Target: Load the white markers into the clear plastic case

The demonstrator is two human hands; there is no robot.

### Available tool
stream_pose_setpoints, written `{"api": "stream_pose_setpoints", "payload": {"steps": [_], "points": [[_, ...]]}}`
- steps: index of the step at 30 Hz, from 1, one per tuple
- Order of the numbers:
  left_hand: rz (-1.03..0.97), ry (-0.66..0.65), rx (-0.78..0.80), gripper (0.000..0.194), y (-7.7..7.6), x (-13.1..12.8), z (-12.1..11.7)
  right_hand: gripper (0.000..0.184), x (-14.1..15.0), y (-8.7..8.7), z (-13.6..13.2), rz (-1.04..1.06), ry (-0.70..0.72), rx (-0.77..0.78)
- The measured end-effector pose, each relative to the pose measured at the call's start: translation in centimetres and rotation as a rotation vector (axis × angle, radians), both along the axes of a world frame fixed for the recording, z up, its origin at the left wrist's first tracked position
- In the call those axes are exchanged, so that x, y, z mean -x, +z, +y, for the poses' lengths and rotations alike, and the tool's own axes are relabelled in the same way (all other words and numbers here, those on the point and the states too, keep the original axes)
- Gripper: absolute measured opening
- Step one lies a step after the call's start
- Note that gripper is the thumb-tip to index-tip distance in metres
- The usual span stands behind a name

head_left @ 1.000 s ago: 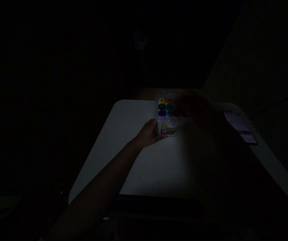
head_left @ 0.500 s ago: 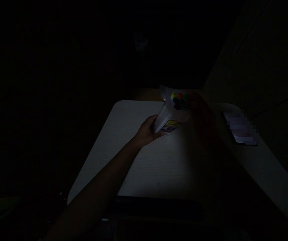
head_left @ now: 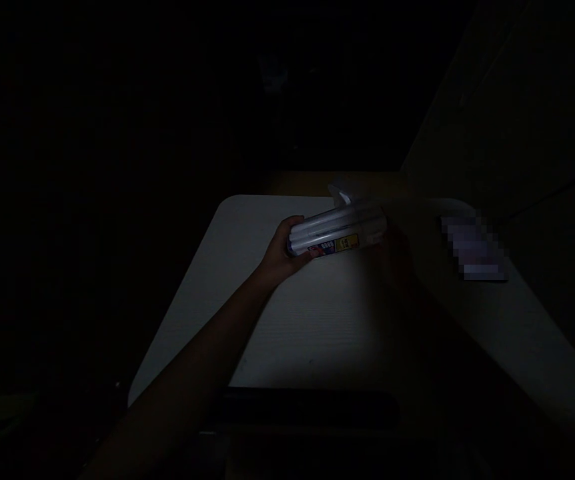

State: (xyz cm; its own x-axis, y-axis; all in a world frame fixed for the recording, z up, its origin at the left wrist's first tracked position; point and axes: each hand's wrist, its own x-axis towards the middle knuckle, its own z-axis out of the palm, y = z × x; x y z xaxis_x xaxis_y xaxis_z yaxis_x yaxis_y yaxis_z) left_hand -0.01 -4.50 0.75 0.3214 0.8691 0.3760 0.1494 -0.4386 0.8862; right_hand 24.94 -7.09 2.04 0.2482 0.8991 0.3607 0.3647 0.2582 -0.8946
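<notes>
By the curled left hand (head_left: 278,257), a tilted, clear plastic box of white tubes (head_left: 335,225) is gripped above the pale surface (head_left: 292,333); its yellow-blue label (head_left: 341,244) is illegible; the shadowed right hand's (head_left: 396,252) grip cannot be told.

You have tipped the case (head_left: 335,230) from upright to nearly level, hiding its coloured caps, and your right hand (head_left: 396,253) has dropped lower, to its right end.

Shadow hides most of the right hand (head_left: 397,252), its grip unreadable; pixelation masks the phone (head_left: 473,248); the bottom edge crops the left forearm (head_left: 205,350).
</notes>
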Motion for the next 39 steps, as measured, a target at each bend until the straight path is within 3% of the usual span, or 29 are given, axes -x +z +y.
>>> {"api": "stream_pose_setpoints", "payload": {"steps": [8, 16, 25, 32, 39], "points": [[-0.058, 0.086, 0.061, 0.088, 0.1, 0.0, 0.4, 0.049, -0.1, -0.4, -0.1, -0.091, -0.010, 0.079], [-0.032, 0.080, 0.012, 0.081, 0.2, 1.0, 0.8, 0.067, 0.4, -0.9, -0.2, 0.008, 0.053, 0.078], [-0.107, 0.084, -0.003, 0.083, 0.0, 1.1, 1.3, 0.059, 0.1, -1.0, -0.2, 0.073, 0.049, 0.036], [-0.110, 0.075, -0.006, 0.080, 0.1, 1.1, 1.3, 0.062, 0.2, -0.4, -1.1, 0.061, 0.003, -0.119], [-0.106, 0.086, -0.029, 0.080, -0.1, 1.1, 1.4, 0.052, 0.1, -0.3, -1.3, 0.036, -0.067, -0.091]]}}
